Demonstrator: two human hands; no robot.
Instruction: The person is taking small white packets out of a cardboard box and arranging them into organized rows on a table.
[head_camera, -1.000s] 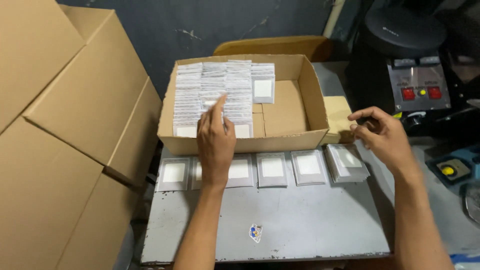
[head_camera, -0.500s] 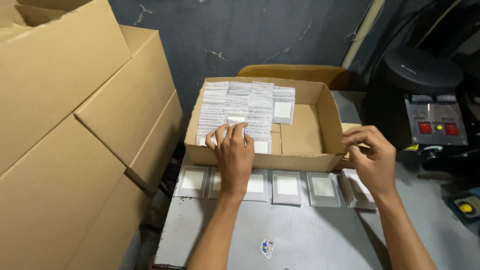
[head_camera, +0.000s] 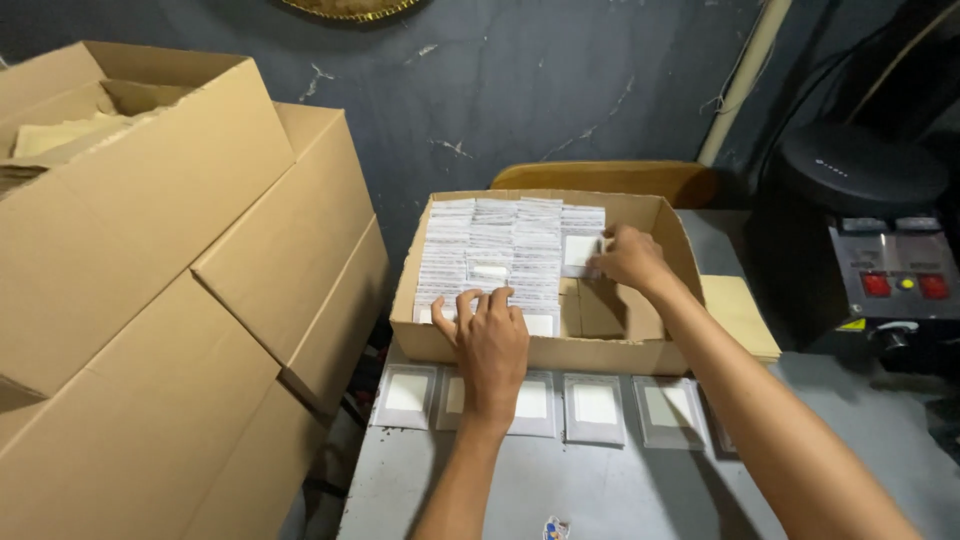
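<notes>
Packets (head_camera: 500, 250), small, flat, white: stacked on edge in rows inside open cardboard box (head_camera: 640, 352) on counter (head_camera: 600, 490). Likely light, slightly flexible (slick wrap); pinch by edges. Left hand (head_camera: 492, 345) flat on rows; right hand (head_camera: 628, 258) pinching one packet.

Both bare forearms rose from the bottom edge of the frame. The left hand (head_camera: 492, 340) lay palm down near the centre, fingers spread and pointing up the frame, wrist straight. The right hand (head_camera: 628, 258) reached further, upper centre right, fingers curled and pinched together, its forearm running diagonally from the lower right.
</notes>
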